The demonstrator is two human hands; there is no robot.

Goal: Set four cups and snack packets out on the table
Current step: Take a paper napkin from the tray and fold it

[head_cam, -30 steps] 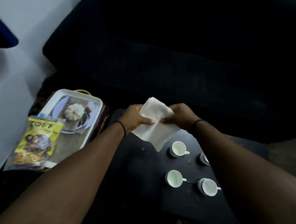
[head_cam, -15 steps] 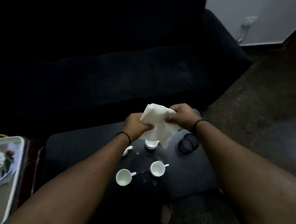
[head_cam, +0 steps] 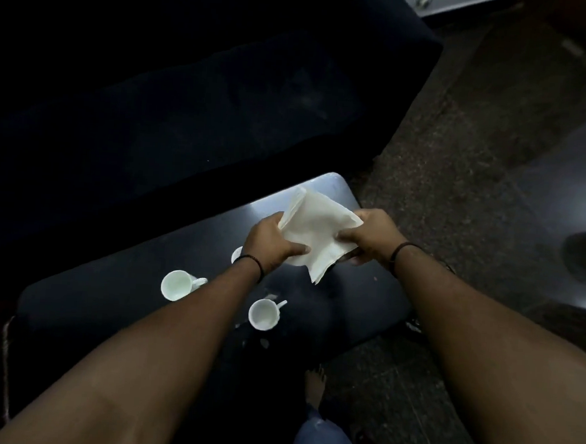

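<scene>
Both hands hold one white paper napkin (head_cam: 317,228) above the far right part of the dark low table (head_cam: 115,300). My left hand (head_cam: 271,241) grips its left edge and my right hand (head_cam: 369,235) grips its right edge. Two white cups stand upright on the table below my left forearm: one at the left (head_cam: 175,285), one nearer the middle (head_cam: 262,315). A third cup (head_cam: 236,254) peeks out behind my left wrist, mostly hidden. No snack packet is in view.
A dark sofa (head_cam: 189,95) runs along the far side of the table. Speckled floor (head_cam: 460,163) lies to the right. My foot (head_cam: 314,382) and a blue trouser leg (head_cam: 323,440) show at the bottom. Small white specks lie on the table near the cups.
The view has swung right: the tray and the yellow snack packet have left the frame on the left. Both hands stay on the napkin, now spread flatter over the table's right end.
</scene>
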